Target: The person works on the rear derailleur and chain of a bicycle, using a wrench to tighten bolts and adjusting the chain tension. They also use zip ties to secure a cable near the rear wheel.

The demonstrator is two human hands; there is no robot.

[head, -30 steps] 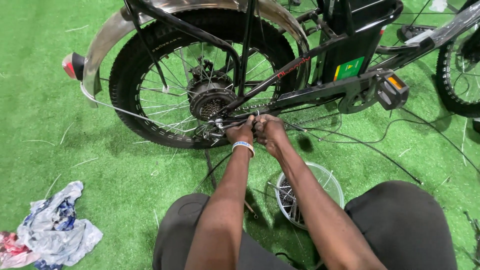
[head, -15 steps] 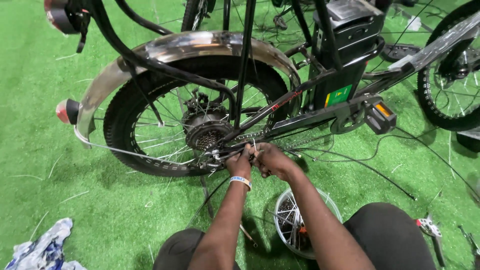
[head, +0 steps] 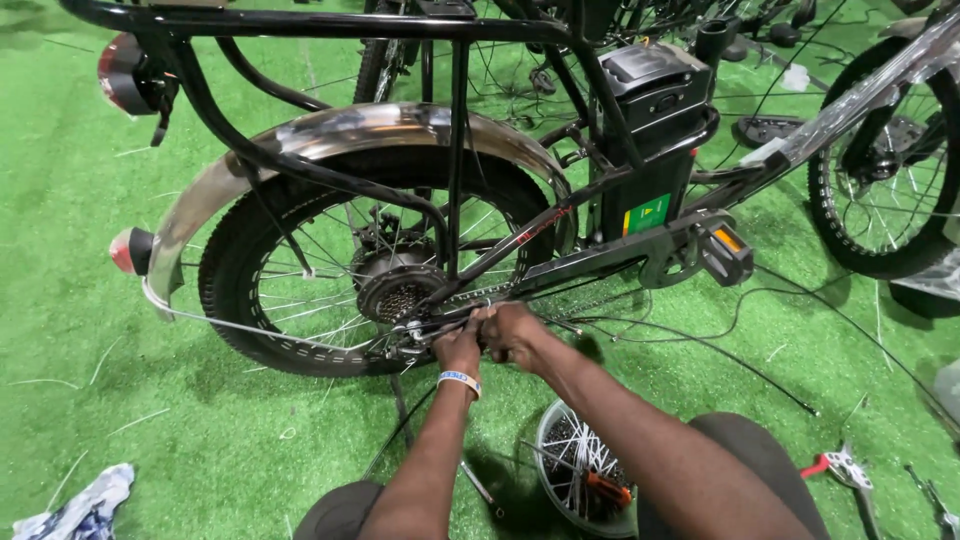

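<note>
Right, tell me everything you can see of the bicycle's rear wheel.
The rear wheel stands upright on the green turf, a fat black knobby tyre on thin metal spokes. At its centre sits a dark round hub with a small stack of sprockets. A curved chrome mudguard arches over it, under a black rack. A thin metal stay runs low across it. The left hand and right hand work beside the axle, near the chain.

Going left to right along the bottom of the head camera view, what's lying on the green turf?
Crumpled cloth → round container of small parts between the knees → red-handled tool → another metal tool at the right edge. Above them, the left hand and right hand meet at the rear wheel's axle.
</note>
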